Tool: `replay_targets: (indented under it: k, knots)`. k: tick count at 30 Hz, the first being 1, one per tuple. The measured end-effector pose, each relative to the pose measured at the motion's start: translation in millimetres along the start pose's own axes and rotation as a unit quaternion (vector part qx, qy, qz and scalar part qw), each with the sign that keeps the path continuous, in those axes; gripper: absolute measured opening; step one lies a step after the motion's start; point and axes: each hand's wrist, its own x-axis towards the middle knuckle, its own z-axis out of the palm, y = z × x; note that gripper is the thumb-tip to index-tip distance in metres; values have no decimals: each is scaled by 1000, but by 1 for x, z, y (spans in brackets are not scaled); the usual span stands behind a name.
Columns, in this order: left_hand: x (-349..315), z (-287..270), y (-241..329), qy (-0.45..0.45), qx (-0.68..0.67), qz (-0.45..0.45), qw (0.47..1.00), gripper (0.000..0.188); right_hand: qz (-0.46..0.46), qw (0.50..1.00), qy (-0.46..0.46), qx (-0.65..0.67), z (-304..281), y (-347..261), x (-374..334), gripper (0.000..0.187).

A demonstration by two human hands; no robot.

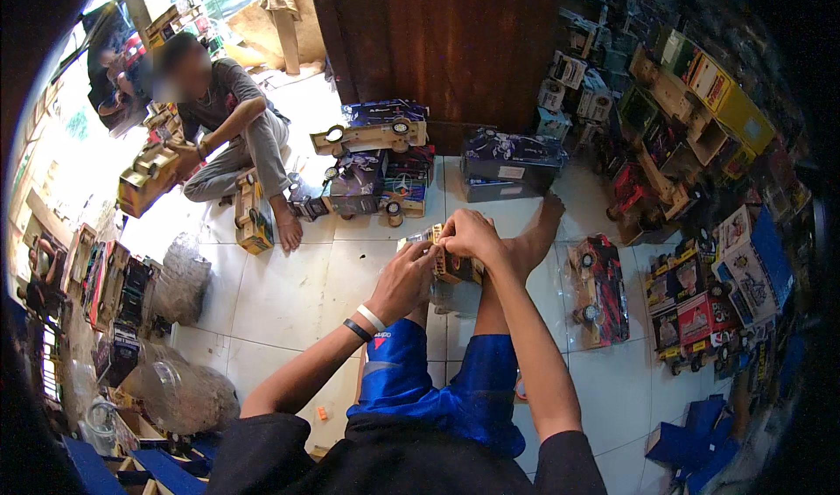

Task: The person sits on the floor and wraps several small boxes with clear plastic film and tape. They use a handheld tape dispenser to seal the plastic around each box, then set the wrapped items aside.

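Observation:
Between my knees is a small yellow-and-dark toy truck (455,273), partly covered by my hands. My left hand (408,276), a white and a black band at its wrist, grips the truck's left side with bent fingers. From the right, my right hand (472,235) reaches over, its fingertips pinched together at the truck's upper edge beside the left fingers. Whether a small part sits in that pinch cannot be made out. Something clear, like plastic, shows just below the truck (455,301).
A person (236,110) sits at the left holding another toy truck (147,178). Toy trucks (372,136) and a dark box (512,164) stand ahead. A wrapped red-and-black truck (599,289) lies right; stacked trucks (700,307) stand beyond. Plastic rolls (179,390) and blue pieces (696,438) lie nearer.

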Motion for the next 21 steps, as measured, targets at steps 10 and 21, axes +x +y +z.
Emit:
replay_targets:
  k: [10, 21]
  knots:
    - [-10, -7, -8, -51, -32, 31, 998, 57, 66, 984, -163, -32, 10, 25, 69, 25]
    - [4, -15, -20, -123, 2, 98, 988, 59, 163, 940, -267, -139, -31, 21, 66, 108]
